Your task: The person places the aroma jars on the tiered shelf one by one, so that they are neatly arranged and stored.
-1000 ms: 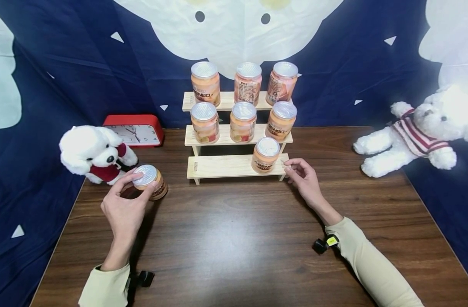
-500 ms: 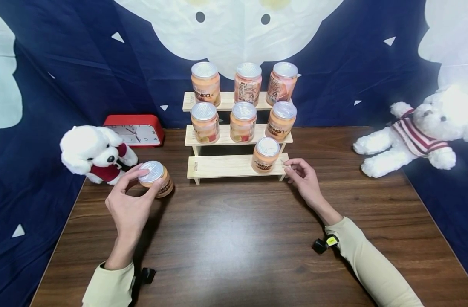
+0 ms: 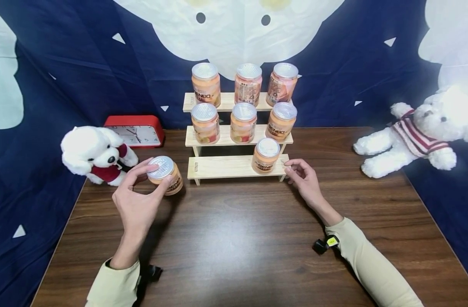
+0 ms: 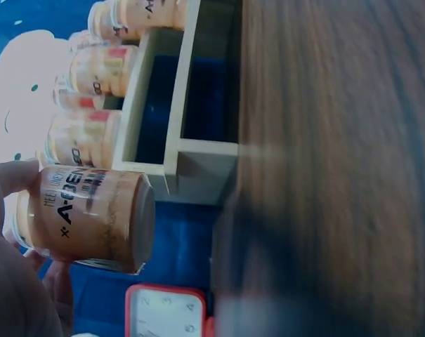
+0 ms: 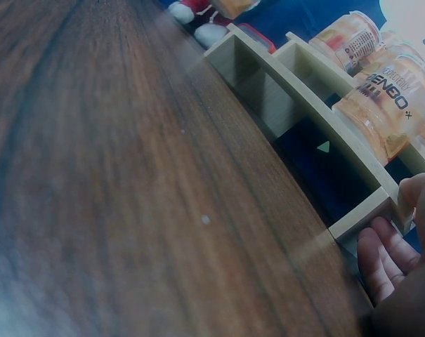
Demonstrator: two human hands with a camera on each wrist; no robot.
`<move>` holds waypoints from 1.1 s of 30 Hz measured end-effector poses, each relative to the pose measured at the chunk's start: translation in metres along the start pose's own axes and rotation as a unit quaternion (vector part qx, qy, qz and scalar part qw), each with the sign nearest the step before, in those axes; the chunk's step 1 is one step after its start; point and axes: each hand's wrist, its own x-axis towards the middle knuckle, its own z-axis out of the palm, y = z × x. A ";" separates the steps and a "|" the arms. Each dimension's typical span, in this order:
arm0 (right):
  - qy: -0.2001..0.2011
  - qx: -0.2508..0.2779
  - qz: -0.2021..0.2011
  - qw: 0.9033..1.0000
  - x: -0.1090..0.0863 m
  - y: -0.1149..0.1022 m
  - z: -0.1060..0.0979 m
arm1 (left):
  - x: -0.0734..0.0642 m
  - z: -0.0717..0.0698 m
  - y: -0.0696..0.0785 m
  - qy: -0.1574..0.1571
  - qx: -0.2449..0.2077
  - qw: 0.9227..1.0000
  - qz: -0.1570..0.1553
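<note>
In the head view my left hand (image 3: 139, 205) grips an orange jar (image 3: 175, 183) by its upper part, thumb on one side and fingers on the other. The left wrist view shows this jar (image 4: 86, 214) raised off the table, its dark lettering facing the camera. A three-step wooden rack (image 3: 218, 167) stands to its right. My right hand (image 3: 305, 182) pinches the right end of the lowest step, with the thumb at the board's edge and the fingers curled beneath. Near that hand, a similar jar (image 3: 265, 157) stands on the same step.
Several more jars with clear lids stand on the middle and top steps, including a front-left jar (image 3: 205, 125). At left are a white plush dog (image 3: 88, 149) and a red clock (image 3: 157, 128). A plush bear (image 3: 414, 136) sits at right on the brown table (image 3: 234, 238).
My left hand has carried its jar to the right and slightly away from me, toward the rack. My right hand stays at the rack's end.
</note>
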 end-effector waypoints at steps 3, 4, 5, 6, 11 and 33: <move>0.002 0.002 0.001 1.000 -0.001 0.000 0.000 | 0.000 0.004 0.011 -0.005 -0.013 1.000 0.010; 0.002 0.002 0.001 1.000 -0.001 0.000 0.000 | 0.000 0.005 0.015 -0.008 -0.017 1.000 0.013; 0.002 0.001 0.002 1.000 -0.001 0.000 0.000 | 0.000 0.007 0.017 -0.011 -0.020 1.000 0.015; 0.002 0.002 0.003 1.000 -0.001 0.000 0.000 | 0.000 0.008 0.018 -0.013 -0.022 1.000 0.016; 0.002 0.005 0.005 1.000 -0.001 0.000 0.001 | -0.001 0.017 0.005 -0.027 -0.026 0.999 0.021; 0.005 0.005 0.003 1.000 0.000 0.000 0.002 | -0.014 0.059 -0.001 -0.085 -0.064 0.994 0.022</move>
